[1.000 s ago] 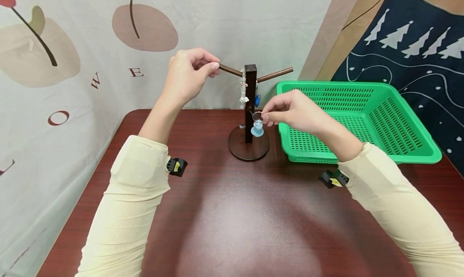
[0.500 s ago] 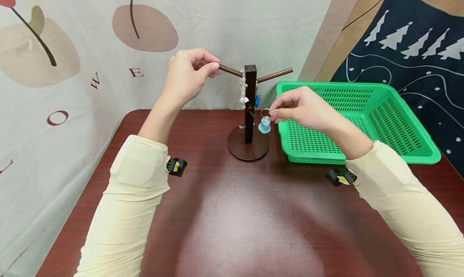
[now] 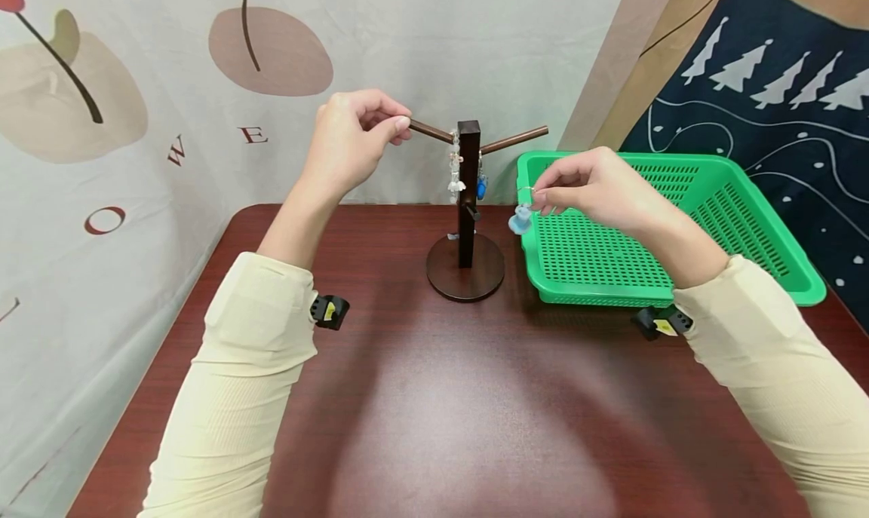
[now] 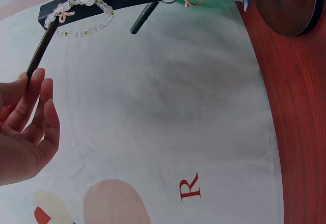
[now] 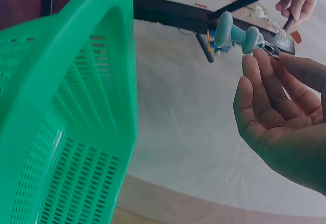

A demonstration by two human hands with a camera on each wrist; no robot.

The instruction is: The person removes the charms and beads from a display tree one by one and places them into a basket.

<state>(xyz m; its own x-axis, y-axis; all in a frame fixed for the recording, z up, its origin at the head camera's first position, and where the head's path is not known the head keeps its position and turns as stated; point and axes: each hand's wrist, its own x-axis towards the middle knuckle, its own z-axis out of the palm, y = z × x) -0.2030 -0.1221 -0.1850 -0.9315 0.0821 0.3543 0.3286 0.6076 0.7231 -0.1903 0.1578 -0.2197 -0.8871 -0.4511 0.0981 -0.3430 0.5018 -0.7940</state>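
Observation:
My left hand point(image 3: 349, 141) pinches the tip of an upper-left peg point(image 3: 432, 131) on a dark wooden stand point(image 3: 466, 235). From that peg, close to the post, hangs a clear beaded bracelet point(image 4: 86, 1) with a pink bow and white charm. My right hand point(image 3: 600, 190) holds a pale blue keychain point(image 3: 520, 220) by its thin metal ring, the charm dangling over the basket's left rim. In the right wrist view the charm point(image 5: 237, 34) shows two rounded ends. A darker blue charm point(image 3: 482, 188) hangs behind the post, partly hidden by it.
A green slotted basket point(image 3: 577, 293) stands on the reddish-brown table point(image 3: 380, 337), right of the stand and under my right hand. Another peg point(image 3: 516, 139) juts out to the upper right, and a short one point(image 3: 473, 212) points forward. A printed cloth point(image 3: 407, 43) hangs behind.
My right hand has moved rightward and slightly up with the keychain, from the stand's short front peg to the basket's left rim. The left hand stays on its peg.

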